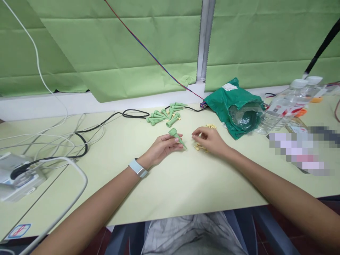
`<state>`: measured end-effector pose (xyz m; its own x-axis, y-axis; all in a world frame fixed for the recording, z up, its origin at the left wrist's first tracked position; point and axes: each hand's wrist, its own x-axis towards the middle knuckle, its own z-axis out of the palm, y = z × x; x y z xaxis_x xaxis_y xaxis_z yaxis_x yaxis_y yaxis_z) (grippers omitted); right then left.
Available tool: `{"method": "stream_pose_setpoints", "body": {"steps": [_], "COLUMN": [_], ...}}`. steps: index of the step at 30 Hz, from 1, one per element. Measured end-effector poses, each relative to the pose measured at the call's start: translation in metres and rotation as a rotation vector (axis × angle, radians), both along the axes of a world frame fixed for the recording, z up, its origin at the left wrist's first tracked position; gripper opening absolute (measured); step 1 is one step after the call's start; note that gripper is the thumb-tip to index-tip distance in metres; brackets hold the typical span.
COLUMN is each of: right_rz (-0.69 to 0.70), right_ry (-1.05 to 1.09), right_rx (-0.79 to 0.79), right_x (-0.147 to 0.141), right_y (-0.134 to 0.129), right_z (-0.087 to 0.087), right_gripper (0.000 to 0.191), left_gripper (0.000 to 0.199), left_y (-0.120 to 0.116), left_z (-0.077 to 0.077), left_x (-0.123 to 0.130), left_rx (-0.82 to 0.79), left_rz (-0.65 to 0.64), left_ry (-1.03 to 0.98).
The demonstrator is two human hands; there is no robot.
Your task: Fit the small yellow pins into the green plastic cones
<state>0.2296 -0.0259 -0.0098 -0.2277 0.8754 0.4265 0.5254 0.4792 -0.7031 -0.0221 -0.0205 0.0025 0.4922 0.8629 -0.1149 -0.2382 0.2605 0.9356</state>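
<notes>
Green plastic tapered spike sits in the person's left hand, just above the middle of a pale green tabletop. Its wide end points up and to the left, and its narrow tip slants down and to the right past the fingertips. The thumb and fingers of that hand close on the spike, gripping it near its wide end. A wristwatch with a pale band circles the left wrist. The right hand hovers just beside the spike, palm down, with its fingers curled inward and nearly together. Whether they pinch anything is impossible to tell. Small yellow plastic pieces lie just under that hand, and more lie just past its fingertips. Beyond the hands, a loose pile of green spikes lies on the table beside a black cable. To the right are a crumpled green plastic bag and clear plastic bottles lying on their side, next to a pixelated, blurred object. White cables tangle at the left, and a green curtain hangs behind the table
</notes>
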Motion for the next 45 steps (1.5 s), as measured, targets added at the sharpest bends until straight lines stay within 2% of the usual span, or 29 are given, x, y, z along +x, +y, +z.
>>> {"method": "stream_pose_setpoints", "body": {"steps": [2,6,12,15,17,19,23,26,28,31,34,36,39,45], "right_rz": [0.131,0.123,0.129,0.056,-0.039,-0.136,-0.278,-0.327,-0.326,-0.313,-0.309,-0.320,-0.356,-0.391], "right_ry": [0.038,-0.008,-0.098,-0.098,-0.067,-0.027,-0.025,-0.046,-0.065,-0.118,-0.223,-0.313,-0.434,-0.653], "right_rx": [-0.073,-0.006,0.072,0.159,0.166,0.132,0.091,0.087,0.112,0.160,0.195,0.202,0.175,0.165], "right_x": [-0.019,-0.037,-0.026,-0.018,-0.011,-0.002,0.015,0.020,0.018,0.011,0.004,0.002,0.001,-0.010], "right_y": [-0.011,-0.018,-0.008,0.000,0.012,0.033,0.086,0.118,0.131,0.143,0.153,0.163,0.181,0.228], "right_z": [0.003,0.008,0.011,0.011,0.011,0.007,-0.005,-0.010,-0.010,-0.003,0.005,0.009,0.013,0.020], "right_gripper": [0.018,0.012,0.009,0.008,0.009,0.011,0.017,0.019,0.019,0.020,0.020,0.020,0.021,0.025], "left_gripper": [0.028,0.024,0.023,0.034,0.044,0.049,0.067,0.076,0.075,0.062,0.047,0.044,0.045,0.043], "left_y": [-0.001,-0.002,-0.004,-0.004,-0.006,-0.012,-0.031,-0.039,-0.036,-0.025,-0.012,-0.007,-0.006,-0.012], "left_z": [0.000,0.001,0.002,-0.001,-0.003,-0.004,-0.001,-0.002,-0.005,-0.013,-0.018,-0.019,-0.019,-0.015], "left_x": [0.001,0.001,0.004,0.005,0.006,0.008,0.017,0.028,0.039,0.059,0.077,0.083,0.076,0.034], "left_rx": [0.001,0.023,0.062,0.094,0.177,0.369,0.866,1.048,1.117,1.196,1.286,1.346,1.383,1.323], "left_rz": [0.015,0.043,0.037,0.053,0.071,0.047,-0.141,-0.291,-0.356,-0.423,-0.503,-0.544,-0.556,-0.542], "left_ry": [-0.003,-0.020,-0.007,0.043,0.144,0.284,0.507,0.576,0.605,0.636,0.668,0.694,0.680,0.673]}}
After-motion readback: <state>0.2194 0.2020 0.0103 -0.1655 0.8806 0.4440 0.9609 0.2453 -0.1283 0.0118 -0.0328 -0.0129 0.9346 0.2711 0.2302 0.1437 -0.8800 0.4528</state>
